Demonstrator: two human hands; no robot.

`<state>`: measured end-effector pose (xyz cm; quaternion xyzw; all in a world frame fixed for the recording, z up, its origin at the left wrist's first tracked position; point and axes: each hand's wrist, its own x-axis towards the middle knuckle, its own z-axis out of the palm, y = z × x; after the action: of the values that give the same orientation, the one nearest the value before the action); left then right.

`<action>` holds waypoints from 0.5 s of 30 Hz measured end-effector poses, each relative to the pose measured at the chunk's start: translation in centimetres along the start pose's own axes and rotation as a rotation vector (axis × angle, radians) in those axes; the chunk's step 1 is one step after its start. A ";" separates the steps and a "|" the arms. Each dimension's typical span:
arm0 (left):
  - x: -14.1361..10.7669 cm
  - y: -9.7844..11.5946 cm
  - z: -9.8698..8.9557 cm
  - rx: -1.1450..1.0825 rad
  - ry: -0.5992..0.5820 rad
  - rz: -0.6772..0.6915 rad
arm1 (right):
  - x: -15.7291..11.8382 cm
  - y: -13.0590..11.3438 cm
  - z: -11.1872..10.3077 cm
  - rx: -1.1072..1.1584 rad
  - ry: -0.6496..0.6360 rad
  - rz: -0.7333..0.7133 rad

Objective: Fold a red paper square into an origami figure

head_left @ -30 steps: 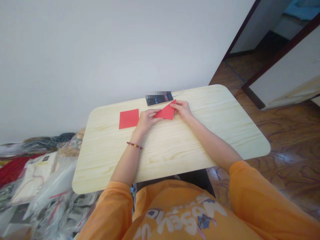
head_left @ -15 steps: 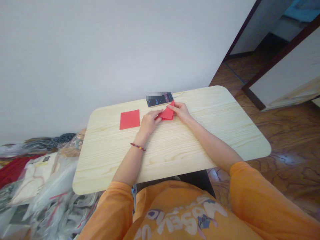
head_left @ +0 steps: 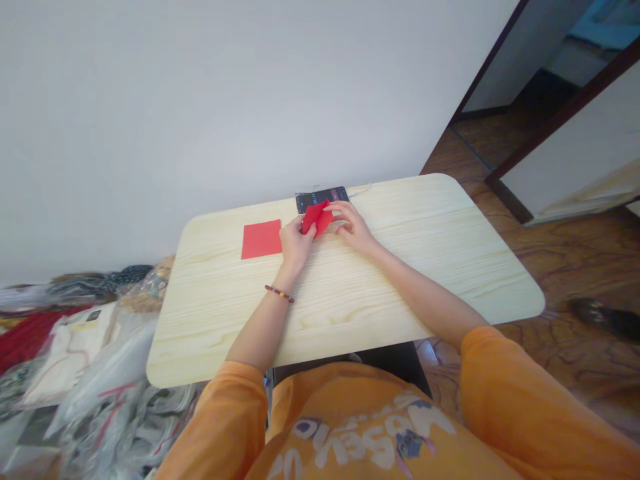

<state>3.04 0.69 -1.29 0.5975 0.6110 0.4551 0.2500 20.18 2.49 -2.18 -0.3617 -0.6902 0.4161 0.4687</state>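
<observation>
A: What is in the middle of the picture?

B: A folded red paper (head_left: pixel 316 218). It is near the far edge of the table (head_left: pixel 400 280), up off the wood a bit, with a pointy top. That top covers the low edge of a phone (head_left: pixel 323 199).

A: What is the left hand doing?

B: The left hand (head_left: pixel 296 243) is at the paper's lower left side. Its fingers are pressed together and they point up. They push on the paper, but I can't tell if the thumb pinches it.

A: And the right hand?

B: The right hand (head_left: pixel 353 227) is on the other side of the paper. Its fingers are a little spread and curled, and the fingertips (head_left: pixel 331 212) touch the paper's right side.

A: What else is on the table?

B: A flat red square (head_left: pixel 261 239) lies just beside the left hand, to the left. A thin white cord (head_left: pixel 363 190) runs from the phone to the right.

A: What is around the table?

B: Plastic bags (head_left: pixel 100 373) sit in a pile at the lower left. A brown wood floor (head_left: pixel 575 267) fills the right side, and an orange shirt (head_left: pixel 360 427) is along the bottom. A dark blurry thing (head_left: pixel 600 319) is on the floor, too blurry to tell what it is
</observation>
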 end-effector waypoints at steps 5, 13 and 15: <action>0.5 -0.5 0.5 -0.315 0.019 -0.175 | 0.2 0.6 0.0 -0.091 0.080 0.019; 0.5 -1.0 1.2 -0.716 -0.140 -0.345 | 0.5 1.0 -0.1 -0.204 0.115 -0.037; 0.3 -0.8 1.1 -0.729 -0.201 -0.365 | 0.4 0.8 -0.1 -0.201 0.091 -0.034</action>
<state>3.53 1.40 -2.43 0.3934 0.4784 0.5291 0.5800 20.27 3.22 -2.74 -0.4139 -0.7125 0.3198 0.4678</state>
